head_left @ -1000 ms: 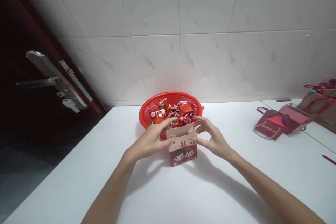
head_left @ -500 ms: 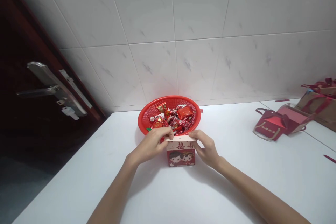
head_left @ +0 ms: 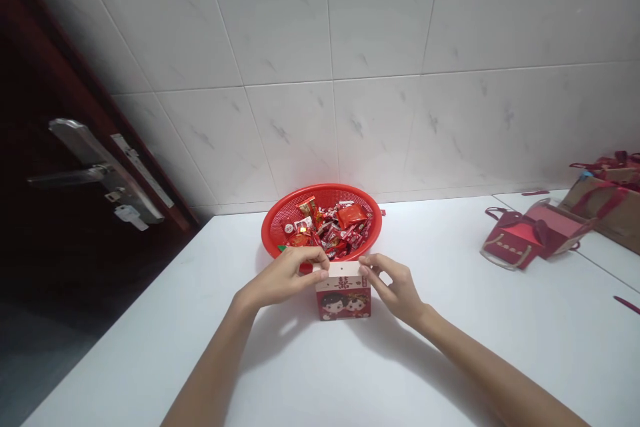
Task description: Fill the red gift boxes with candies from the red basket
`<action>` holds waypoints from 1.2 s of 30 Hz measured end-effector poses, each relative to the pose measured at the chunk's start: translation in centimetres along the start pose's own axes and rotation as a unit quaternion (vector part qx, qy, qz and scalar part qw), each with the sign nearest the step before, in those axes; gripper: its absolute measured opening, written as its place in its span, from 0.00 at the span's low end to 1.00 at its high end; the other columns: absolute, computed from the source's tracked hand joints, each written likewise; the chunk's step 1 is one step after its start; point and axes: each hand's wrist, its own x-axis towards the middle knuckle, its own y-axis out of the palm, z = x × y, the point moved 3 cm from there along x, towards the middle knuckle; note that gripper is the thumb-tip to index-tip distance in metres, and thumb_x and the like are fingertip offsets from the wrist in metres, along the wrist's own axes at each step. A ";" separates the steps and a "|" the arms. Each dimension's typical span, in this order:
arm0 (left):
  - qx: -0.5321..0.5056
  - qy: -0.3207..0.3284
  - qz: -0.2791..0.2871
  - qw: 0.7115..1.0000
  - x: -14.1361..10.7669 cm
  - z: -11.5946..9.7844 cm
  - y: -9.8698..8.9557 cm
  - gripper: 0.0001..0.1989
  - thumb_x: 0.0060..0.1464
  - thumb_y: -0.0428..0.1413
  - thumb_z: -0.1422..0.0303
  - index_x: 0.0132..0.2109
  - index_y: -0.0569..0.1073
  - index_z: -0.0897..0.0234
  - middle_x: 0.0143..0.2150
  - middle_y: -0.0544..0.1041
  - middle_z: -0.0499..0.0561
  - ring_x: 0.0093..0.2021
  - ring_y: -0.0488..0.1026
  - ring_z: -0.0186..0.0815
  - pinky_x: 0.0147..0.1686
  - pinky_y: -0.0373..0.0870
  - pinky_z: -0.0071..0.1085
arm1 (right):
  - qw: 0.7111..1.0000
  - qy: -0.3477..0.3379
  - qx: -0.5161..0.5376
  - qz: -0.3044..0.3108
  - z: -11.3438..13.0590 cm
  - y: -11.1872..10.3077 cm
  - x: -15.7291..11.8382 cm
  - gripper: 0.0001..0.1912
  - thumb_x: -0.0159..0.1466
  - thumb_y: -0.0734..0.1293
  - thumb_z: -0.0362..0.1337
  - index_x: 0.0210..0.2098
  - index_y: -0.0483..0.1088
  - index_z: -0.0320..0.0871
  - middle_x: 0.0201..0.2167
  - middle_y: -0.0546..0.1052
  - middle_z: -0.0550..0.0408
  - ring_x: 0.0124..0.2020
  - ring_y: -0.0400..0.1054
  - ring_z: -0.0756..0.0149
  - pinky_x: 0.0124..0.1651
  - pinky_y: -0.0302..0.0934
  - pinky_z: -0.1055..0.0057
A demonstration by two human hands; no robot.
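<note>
A small red and cream gift box, printed with two cartoon figures and a red character, stands upright on the white table. My left hand pinches the left end of its cream top flap between thumb and fingers. At the flap's right end, my right hand has thumb and fingertips closed on the edge. Right behind the box sits a red plastic basket holding many wrapped sweets, mostly red. My left fingers partly cover the basket's front rim.
To the right lie folded dark-red gift boxes with cord handles. A brown cardboard box with red ribbons stands at the far right. A tiled wall borders the table's back; a dark door with keys is left.
The cream flap now stands more upright, with more of its front face showing. My right thumb and fingers have closed together on its edge. The box and basket stay in place.
</note>
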 end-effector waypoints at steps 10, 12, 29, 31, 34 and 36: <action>0.023 0.001 0.002 1.000 0.4 0.3 0.8 0.10 0.61 0.53 0.62 0.40 0.76 0.62 0.38 0.79 0.51 0.39 0.74 0.38 0.39 0.67 0.31 | 0.998 0.012 0.000 0.054 -0.1 0.0 -0.2 0.13 0.70 0.63 0.37 0.52 0.71 0.43 0.38 0.80 0.50 0.31 0.72 0.66 0.37 0.69 0.68; 0.046 0.003 0.017 0.999 0.2 0.1 0.7 0.12 0.62 0.53 0.60 0.39 0.78 0.62 0.37 0.79 0.51 0.37 0.74 0.38 0.37 0.65 0.30 | 0.998 0.007 -0.003 0.068 0.2 -0.1 -0.1 0.12 0.70 0.63 0.39 0.51 0.72 0.44 0.34 0.79 0.52 0.32 0.71 0.65 0.38 0.68 0.67; 0.113 0.067 0.080 0.988 -0.5 0.0 2.0 0.25 0.69 0.44 0.56 0.27 0.69 0.64 0.26 0.71 0.49 0.27 0.66 0.32 0.30 0.58 0.29 | 0.978 -0.049 0.026 0.202 0.8 -0.3 0.4 0.14 0.73 0.59 0.40 0.36 0.72 0.42 0.28 0.76 0.53 0.30 0.67 0.67 0.35 0.61 0.71; 0.117 0.056 0.078 0.988 -0.2 -0.1 2.3 0.24 0.69 0.45 0.57 0.28 0.69 0.64 0.27 0.72 0.48 0.27 0.66 0.32 0.29 0.58 0.29 | 0.978 -0.043 0.025 0.204 0.7 -0.7 0.6 0.17 0.73 0.58 0.42 0.34 0.72 0.42 0.27 0.76 0.53 0.30 0.66 0.67 0.36 0.62 0.71; 0.099 0.062 0.057 0.991 0.2 -0.5 2.3 0.22 0.69 0.45 0.58 0.30 0.71 0.64 0.29 0.73 0.48 0.29 0.68 0.33 0.31 0.62 0.29 | 0.979 -0.014 0.042 0.199 0.6 -1.7 1.2 0.19 0.73 0.58 0.45 0.33 0.72 0.41 0.27 0.75 0.54 0.28 0.66 0.69 0.33 0.62 0.72; 0.068 0.077 0.027 0.994 0.4 -0.6 2.0 0.20 0.69 0.46 0.58 0.34 0.75 0.63 0.32 0.76 0.49 0.33 0.71 0.34 0.35 0.66 0.30 | 0.979 0.018 0.059 0.193 0.7 -2.9 1.7 0.19 0.72 0.59 0.47 0.35 0.73 0.41 0.28 0.77 0.54 0.28 0.67 0.70 0.32 0.62 0.73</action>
